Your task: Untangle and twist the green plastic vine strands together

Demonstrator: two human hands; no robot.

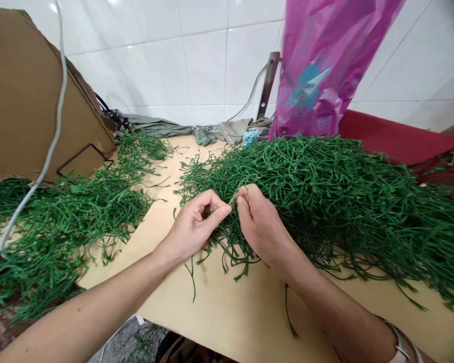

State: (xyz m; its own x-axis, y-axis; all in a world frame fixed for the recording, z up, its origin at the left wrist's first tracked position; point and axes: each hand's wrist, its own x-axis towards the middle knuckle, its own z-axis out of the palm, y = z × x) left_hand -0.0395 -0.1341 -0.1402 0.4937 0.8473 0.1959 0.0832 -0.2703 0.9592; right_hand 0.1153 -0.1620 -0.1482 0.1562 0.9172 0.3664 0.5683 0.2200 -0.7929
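One white tiled wall (204, 65) stood behind one pale tabletop (196, 322). Two heaps of thin green stems covered much of it: the larger right-hand heap (333, 186) and the looser left-hand heap (83, 212), with a bare strip between them; the stems in each were too tangled to count. One brown cardboard panel (38, 85) leaned over the left side. One purple bag (325, 65) hung at the back, and one red sheet (393, 136) lay beside it, behind the larger heap.

Two hands met at that heap's near left edge. The left hand (192, 224) had its thumb and forefinger pinched together, and the right hand (261, 222) was curled with thumb against forefinger. Between them both gripped one thin stem (233, 197), just above the heap.

One white cord (56, 131) hung before the cardboard; one metal bracket (268, 85) stood beside the bag. One blue scrap (251, 137) lay near the bracket's foot. Two stray stems showed toward the front, one (192, 282) below the left hand, one (287, 312) beside the right forearm.
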